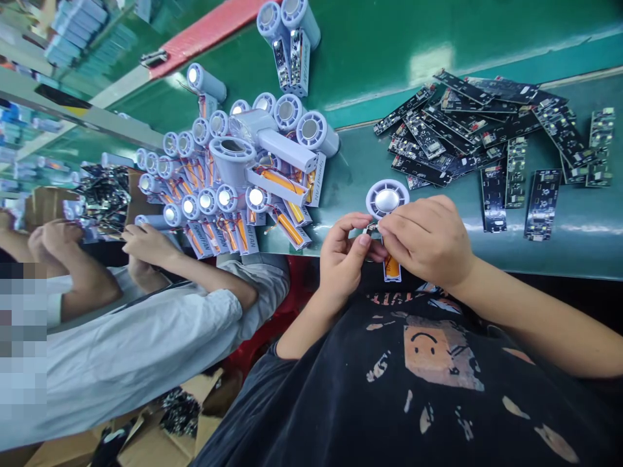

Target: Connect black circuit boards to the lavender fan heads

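A pale lilac handheld fan housing with a round silver centre stands between my hands at the table's front edge. An orange battery shows in its open handle, below my fingers. My left hand is closed in a pinch on a small dark piece beside the handle, possibly the end of a circuit board. My right hand is closed too, fingertips meeting the left ones in front of the handle. What the right fingertips grip is hidden; thin wire or metal glints there.
A heap of black circuit boards lies at the right on the green table. Several fan housings with orange batteries and red wires crowd the left. Beyond them, a co-worker's hands work. Cardboard boxes sit at lower left.
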The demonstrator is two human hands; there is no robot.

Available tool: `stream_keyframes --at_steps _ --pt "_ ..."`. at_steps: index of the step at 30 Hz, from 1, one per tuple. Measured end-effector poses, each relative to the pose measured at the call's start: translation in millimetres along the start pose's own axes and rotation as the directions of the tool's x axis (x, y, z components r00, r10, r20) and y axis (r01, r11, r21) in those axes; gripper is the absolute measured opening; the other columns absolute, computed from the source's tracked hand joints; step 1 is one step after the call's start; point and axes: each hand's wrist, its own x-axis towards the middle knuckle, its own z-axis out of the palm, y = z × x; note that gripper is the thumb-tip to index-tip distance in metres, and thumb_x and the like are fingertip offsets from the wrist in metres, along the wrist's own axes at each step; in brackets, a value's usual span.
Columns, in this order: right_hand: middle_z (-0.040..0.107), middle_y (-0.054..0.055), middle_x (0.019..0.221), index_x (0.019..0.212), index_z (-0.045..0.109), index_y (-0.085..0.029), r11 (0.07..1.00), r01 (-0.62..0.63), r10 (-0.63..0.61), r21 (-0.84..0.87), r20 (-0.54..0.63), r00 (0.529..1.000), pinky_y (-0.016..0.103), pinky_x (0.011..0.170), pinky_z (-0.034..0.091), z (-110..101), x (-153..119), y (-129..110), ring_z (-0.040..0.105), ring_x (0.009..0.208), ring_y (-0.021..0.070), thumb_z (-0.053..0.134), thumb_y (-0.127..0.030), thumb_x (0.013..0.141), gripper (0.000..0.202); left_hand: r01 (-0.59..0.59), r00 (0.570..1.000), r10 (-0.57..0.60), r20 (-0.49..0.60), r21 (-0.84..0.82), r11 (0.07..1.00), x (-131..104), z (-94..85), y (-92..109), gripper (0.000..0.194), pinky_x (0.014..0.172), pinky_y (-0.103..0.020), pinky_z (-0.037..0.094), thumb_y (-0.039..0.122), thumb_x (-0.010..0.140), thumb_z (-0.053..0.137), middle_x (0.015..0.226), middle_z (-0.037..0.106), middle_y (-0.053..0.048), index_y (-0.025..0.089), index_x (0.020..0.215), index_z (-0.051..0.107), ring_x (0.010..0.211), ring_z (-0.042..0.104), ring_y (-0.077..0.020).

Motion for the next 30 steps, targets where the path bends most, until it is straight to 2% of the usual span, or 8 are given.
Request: stream_keyframes --at_steps 3,7,11,17,25,30 --pt "0.069 0.003 0.079 0.083 0.064 -0.019 1.0 -0.003 0.004 -0.025 0.037 0.999 0.036 0.071 0.036 -3.3 2.7 -2.7 0.058 0.073 0.0177 0.053 -0.019 0.098 0.018 -0.005 1.0 0.005 -0.009 -0.019 1.0 -0.2 -0.4 0.0 0.014 0.055 -0.021 0.062 0.038 0.098 0.062 0.115 0.063 0.001 0.029 0.109 0.063 0.06 0.065 -0.004" --pt "0.067 0.002 0.077 0.078 0.064 -0.02 0.999 0.001 0.001 -0.034 0.056 0.998 0.036 0.07 0.035 -5.8 4.6 -5.1 0.056 0.072 0.0177 0.053 -0.02 0.098 0.023 -0.052 0.998 0.054 -0.012 0.086 0.995 0.1 -1.6 1.3 0.014 0.055 -0.02 0.062 0.037 0.098 0.062 0.114 0.062 -0.001 0.026 0.108 0.063 0.065 0.067 -0.0056" --pt "0.066 0.002 0.074 0.073 0.062 -0.02 0.998 -0.009 0.012 -0.063 0.047 0.999 0.036 0.069 0.035 -6.6 5.9 -7.0 0.055 0.071 0.0179 0.052 -0.019 0.098 0.027 -0.105 0.994 0.106 0.0 0.166 0.981 -0.2 -1.0 1.1 0.014 0.056 -0.02 0.062 0.034 0.099 0.061 0.115 0.062 -0.002 0.025 0.109 0.063 0.067 0.067 -0.0059" --pt "0.064 0.002 0.071 0.07 0.061 -0.02 0.999 -0.031 0.032 -0.034 0.01 0.999 0.035 0.069 0.038 -6.1 4.4 -8.2 0.056 0.07 0.0175 0.053 -0.018 0.097 0.028 -0.15 0.983 0.173 -0.059 0.274 0.95 -3.0 4.4 2.7 0.013 0.05 -0.017 0.055 0.034 0.098 0.062 0.111 0.063 -0.003 0.024 0.106 0.066 0.074 0.065 -0.0086" --pt "0.063 0.002 0.068 0.07 0.057 -0.021 0.995 -0.097 0.097 0.01 0.019 0.995 0.035 0.068 0.039 -2.7 1.6 -6.9 0.057 0.068 0.0175 0.049 -0.02 0.098 0.03 -0.172 0.981 0.186 -0.046 0.212 0.962 -3.0 10.1 3.2 0.012 0.048 -0.012 0.053 0.031 0.098 0.062 0.112 0.059 -0.002 0.025 0.108 0.064 0.07 0.061 -0.005" --pt "0.061 0.001 0.066 0.069 0.055 -0.022 0.997 -0.077 0.077 0.017 0.0 0.997 0.034 0.068 0.041 -1.4 0.8 -5.6 0.056 0.066 0.0164 0.049 -0.019 0.099 0.031 -0.19 0.979 0.202 -0.029 0.222 0.956 -2.5 9.7 5.1 0.011 0.048 -0.012 0.054 0.03 0.098 0.062 0.112 0.059 -0.002 0.025 0.108 0.064 0.073 0.062 -0.0059"
